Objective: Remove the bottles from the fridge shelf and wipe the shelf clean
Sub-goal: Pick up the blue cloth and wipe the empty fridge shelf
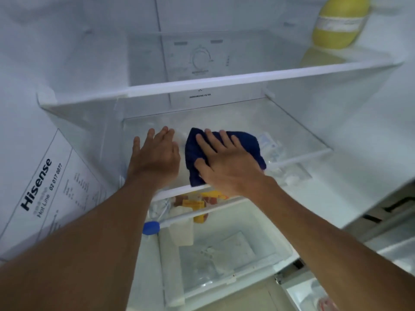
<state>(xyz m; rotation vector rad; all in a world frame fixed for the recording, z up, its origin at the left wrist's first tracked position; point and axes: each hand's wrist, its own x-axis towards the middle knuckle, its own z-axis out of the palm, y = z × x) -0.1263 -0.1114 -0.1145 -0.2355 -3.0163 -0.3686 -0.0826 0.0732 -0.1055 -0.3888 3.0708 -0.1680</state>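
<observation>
A glass fridge shelf (292, 131) lies in the middle of the head view with no bottles standing on it. My right hand (226, 162) presses flat, fingers spread, on a dark blue cloth (247, 142) near the shelf's front edge. My left hand (155, 156) rests flat and open on the shelf just left of the cloth, touching nothing else. A yellow bottle (339, 23) stands on the upper shelf at the top right.
The upper shelf's white front rail (202, 84) crosses above my hands. Below the wiped shelf sit food packets (195, 203), a blue-capped bottle (151, 227) and a clear drawer (224, 254). The left fridge wall carries a Hisense label (38, 185).
</observation>
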